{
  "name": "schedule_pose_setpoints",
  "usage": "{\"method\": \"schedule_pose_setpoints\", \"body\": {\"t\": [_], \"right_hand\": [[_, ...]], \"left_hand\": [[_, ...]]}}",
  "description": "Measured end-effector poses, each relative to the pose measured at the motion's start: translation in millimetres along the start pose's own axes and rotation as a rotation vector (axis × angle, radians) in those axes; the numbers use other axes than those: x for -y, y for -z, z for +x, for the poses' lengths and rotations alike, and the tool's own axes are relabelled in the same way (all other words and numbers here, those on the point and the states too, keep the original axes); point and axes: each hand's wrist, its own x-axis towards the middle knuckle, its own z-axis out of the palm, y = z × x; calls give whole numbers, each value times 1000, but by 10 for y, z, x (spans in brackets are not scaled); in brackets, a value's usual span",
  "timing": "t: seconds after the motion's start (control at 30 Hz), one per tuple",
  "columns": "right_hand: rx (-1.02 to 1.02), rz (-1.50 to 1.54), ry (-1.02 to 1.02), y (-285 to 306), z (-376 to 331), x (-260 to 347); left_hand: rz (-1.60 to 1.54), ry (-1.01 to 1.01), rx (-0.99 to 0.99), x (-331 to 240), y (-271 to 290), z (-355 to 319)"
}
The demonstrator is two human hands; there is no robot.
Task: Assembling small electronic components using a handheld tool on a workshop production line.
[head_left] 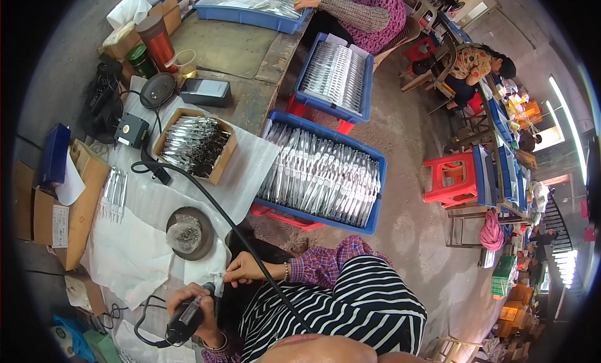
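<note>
My left hand (195, 314) is wrapped round a black handheld power tool (181, 322) with a cord, its front end pointing toward my other hand. My right hand (245, 268) pinches a small, shiny, pale piece (216, 277) close to the tool's tip; its exact kind is too small to make out. Both hands are over the white sheeting (128, 250) at the bench edge. Just beyond them stands a round dark dish (203, 241) holding a clear mound of tiny bits (184, 236).
A cardboard box (226, 151) of slender metal pieces stands farther back. Blue trays (377, 194) of similar pieces sit on red stools to the right. A thick black cable (235, 228) crosses the view. Loose metal pieces (113, 197) lie left. A person (375, 15) works at the far bench.
</note>
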Motion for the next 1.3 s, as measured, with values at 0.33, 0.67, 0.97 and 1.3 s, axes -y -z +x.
{"method": "schedule_pose_setpoints", "body": {"t": [0.33, 0.67, 0.97, 1.3], "right_hand": [[10, 18, -3, 13, -12, 12], [20, 18, 3, 15, 8, -30], [14, 22, 4, 36, 19, -24], [39, -37, -68, -25, 57, -82]], "left_hand": [[-18, 2, -7, 17, -3, -2], [-16, 11, -7, 39, 29, -27], [-21, 17, -16, 65, 18, -24], [80, 79, -75, 31, 89, -151]]}}
